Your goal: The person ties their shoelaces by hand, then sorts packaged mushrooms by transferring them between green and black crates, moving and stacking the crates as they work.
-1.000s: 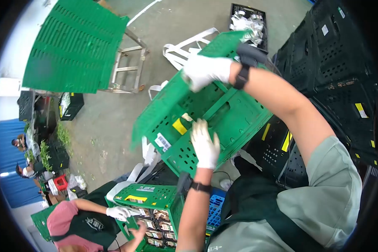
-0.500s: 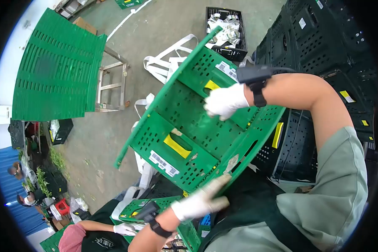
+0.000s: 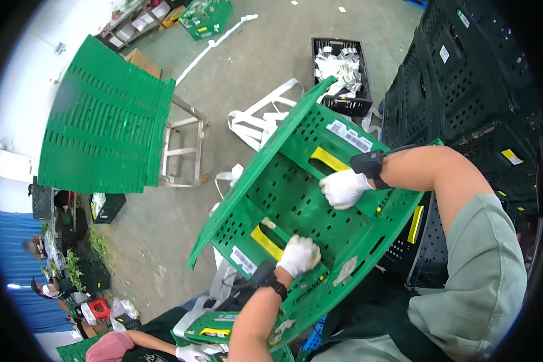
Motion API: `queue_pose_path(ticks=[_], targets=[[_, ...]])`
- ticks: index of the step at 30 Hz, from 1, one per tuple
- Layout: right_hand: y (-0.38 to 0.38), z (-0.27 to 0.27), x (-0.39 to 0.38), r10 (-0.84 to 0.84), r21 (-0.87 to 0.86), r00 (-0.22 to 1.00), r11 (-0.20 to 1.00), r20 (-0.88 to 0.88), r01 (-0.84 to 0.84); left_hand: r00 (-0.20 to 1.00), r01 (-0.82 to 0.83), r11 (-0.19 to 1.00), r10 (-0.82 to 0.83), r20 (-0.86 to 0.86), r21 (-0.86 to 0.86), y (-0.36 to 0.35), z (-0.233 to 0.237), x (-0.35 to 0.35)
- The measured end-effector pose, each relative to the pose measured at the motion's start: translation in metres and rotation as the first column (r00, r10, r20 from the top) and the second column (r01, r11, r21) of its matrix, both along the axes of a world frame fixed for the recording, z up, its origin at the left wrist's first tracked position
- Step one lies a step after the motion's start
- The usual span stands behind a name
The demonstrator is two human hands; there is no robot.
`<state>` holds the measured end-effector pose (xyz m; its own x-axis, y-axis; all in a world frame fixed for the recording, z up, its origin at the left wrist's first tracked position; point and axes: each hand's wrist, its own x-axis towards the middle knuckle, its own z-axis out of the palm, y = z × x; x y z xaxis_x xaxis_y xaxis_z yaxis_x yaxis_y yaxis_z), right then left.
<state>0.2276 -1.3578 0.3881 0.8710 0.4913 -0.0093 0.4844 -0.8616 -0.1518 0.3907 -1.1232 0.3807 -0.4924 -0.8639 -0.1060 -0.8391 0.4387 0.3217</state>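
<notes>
A large green perforated crate (image 3: 301, 193) with yellow handle pieces and white labels lies tilted in front of me, its inside facing up. My left hand (image 3: 300, 256), in a white glove, is closed over the edge of its near-left end panel, beside a yellow handle. On the opposite end panel my right hand (image 3: 344, 189), also gloved, has its fingers curled over the panel edge near the other yellow handle. Both panels lean inward.
Stacked black crates (image 3: 464, 78) stand at the right. A black crate of white rolls (image 3: 344, 99) is on the floor ahead. Green panels (image 3: 105, 120) lie on a metal stand (image 3: 184, 151) at the left. A co-worker's arm (image 3: 154, 342) is at the lower left, by another green crate (image 3: 208, 326).
My left hand has moved from the crate's near side up onto the left end panel and closed. My right hand has gripped the other panel's edge. The view has shifted.
</notes>
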Motion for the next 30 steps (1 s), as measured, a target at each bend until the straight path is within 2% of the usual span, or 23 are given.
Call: queue_pose_path(ticks=[2, 4, 6, 8, 9, 10, 12, 13, 14, 15, 16, 18, 20, 21, 22, 24, 25, 26, 27, 29, 30], targets=[[-0.004, 0.003, -0.007, -0.003, 0.075, 0.999, 0.997, 0.042, 0.0, 0.992, -0.041, 0.987, 0.022, -0.121, -0.154, 0.002, 0.003, 0.001], [-0.001, 0.02, -0.012, -0.036, 0.117, 0.997, 0.993, 0.075, 0.027, 0.989, -0.046, 0.977, 0.015, -0.146, -0.208, 0.003, 0.01, 0.003], [-0.01, 0.039, -0.014, -0.075, 0.166, 0.992, 0.985, 0.103, 0.057, 0.987, -0.041, 0.984, 0.013, -0.158, -0.174, 0.004, 0.021, 0.021], [-0.033, 0.064, -0.018, -0.236, 0.25, 0.952, 0.951, 0.196, 0.184, 0.984, -0.085, 0.971, 0.046, -0.172, -0.224, 0.008, 0.03, 0.037], [-0.041, 0.08, -0.025, -0.176, 0.185, 0.966, 0.973, 0.189, 0.141, 0.987, -0.1, 0.97, 0.069, -0.146, -0.222, 0.01, 0.039, 0.037], [-0.045, 0.097, -0.028, -0.186, 0.168, 0.964, 0.974, 0.188, 0.155, 0.988, -0.113, 0.967, 0.085, -0.126, -0.228, 0.011, 0.05, 0.038], [-0.044, 0.132, -0.03, -0.321, -0.142, 0.942, 0.942, -0.102, 0.305, 0.985, -0.169, 0.978, 0.166, -0.035, -0.118, 0.017, 0.089, 0.038], [-0.045, 0.142, -0.037, -0.358, -0.183, 0.933, 0.921, -0.046, 0.344, 0.974, -0.187, 0.982, 0.189, 0.123, -0.029, 0.022, 0.115, 0.039], [-0.057, 0.132, -0.052, -0.312, -0.133, 0.935, 0.933, 0.17, 0.335, 0.952, -0.216, 0.973, 0.191, 0.237, 0.083, 0.03, 0.146, 0.045], [-0.069, 0.146, -0.069, -0.285, -0.214, 0.934, 0.92, 0.216, 0.33, 0.943, -0.2, 0.977, 0.17, 0.285, 0.079, 0.052, 0.162, 0.062], [-0.099, 0.15, -0.098, -0.349, -0.263, 0.919, 0.883, 0.181, 0.387, 0.912, -0.241, 0.955, 0.163, 0.377, 0.17, 0.075, 0.181, 0.079], [-0.107, 0.148, -0.118, -0.499, -0.413, 0.865, 0.779, 0.047, 0.472, 0.932, -0.139, 0.989, 0.148, 0.331, -0.051, 0.117, 0.195, 0.113], [-0.096, 0.127, -0.11, -0.69, -0.43, 0.722, 0.636, 0.054, 0.641, 0.898, -0.213, 0.977, 0.191, 0.396, 0.01, 0.124, 0.187, 0.115], [-0.077, 0.133, -0.105, -0.72, -0.134, 0.679, 0.665, 0.143, 0.734, 0.892, -0.284, 0.959, 0.258, 0.371, 0.018, 0.124, 0.182, 0.113], [-0.06, 0.143, -0.103, -0.704, -0.067, 0.643, 0.657, 0.303, 0.751, 0.896, -0.343, 0.938, 0.311, 0.317, 0.051, 0.127, 0.183, 0.108], [-0.002, 0.179, -0.114, -0.767, 0.116, 0.48, 0.572, 0.426, 0.812, 0.93, -0.342, 0.937, 0.328, 0.167, 0.065, 0.144, 0.185, 0.095], [0.032, 0.205, -0.127, -0.777, 0.208, 0.414, 0.556, 0.475, 0.805, 0.945, -0.311, 0.945, 0.294, 0.145, 0.105, 0.159, 0.183, 0.089], [0.071, 0.236, -0.145, -0.789, 0.293, 0.338, 0.532, 0.513, 0.795, 0.945, -0.28, 0.946, 0.241, 0.22, 0.164, 0.174, 0.182, 0.081], [0.113, 0.274, -0.166, -0.822, 0.338, 0.228, 0.445, 0.522, 0.83, 0.945, -0.224, 0.968, 0.187, 0.267, 0.114, 0.188, 0.18, 0.075], [0.187, 0.331, -0.219, -0.853, 0.545, -0.125, 0.204, 0.506, 0.813, 0.95, -0.082, 0.994, 0.057, 0.308, 0.068, 0.202, 0.177, 0.072], [0.222, 0.347, -0.25, -0.817, 0.628, -0.305, 0.088, 0.49, 0.773, 0.961, -0.104, 0.994, 0.112, 0.251, -0.045, 0.205, 0.172, 0.07]])
